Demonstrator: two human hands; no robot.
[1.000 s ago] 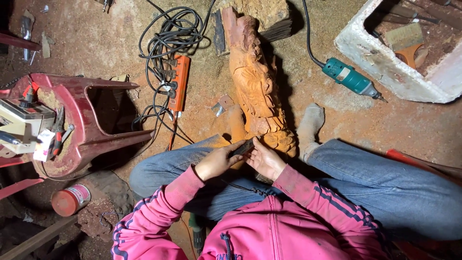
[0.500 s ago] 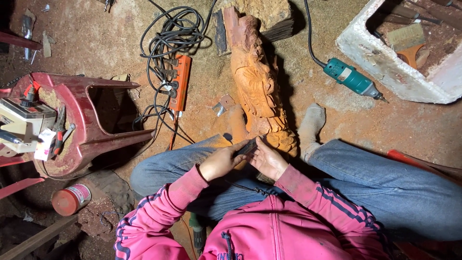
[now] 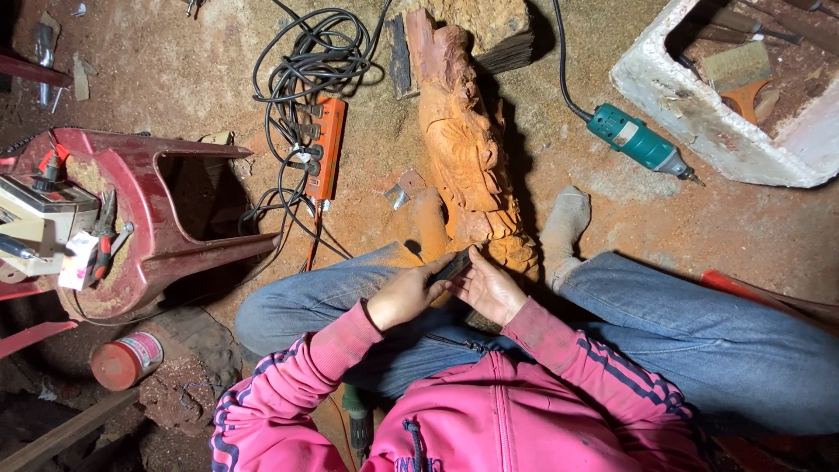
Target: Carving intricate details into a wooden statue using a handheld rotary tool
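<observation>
I sit cross-legged on a dusty floor in jeans and a pink jacket. My left hand (image 3: 405, 295) and my right hand (image 3: 492, 288) meet over my lap, both gripping a small dark flat piece (image 3: 452, 266) between them. Just beyond my hands lies a carved orange wooden figure (image 3: 463, 149), stretched out along the floor, its near end touching my knees. Sawdust covers the ground around it.
An orange power strip (image 3: 326, 149) with tangled black cables lies left of the carving. A teal rotary tool (image 3: 636, 142) rests at the right, beside a white foam box (image 3: 699, 105) holding brushes. A red plastic stool (image 3: 149, 218) with tools stands left, a red can (image 3: 127, 359) below it.
My hands have shifted slightly around the small dark piece; the view has drifted a little. Nothing else has moved.
</observation>
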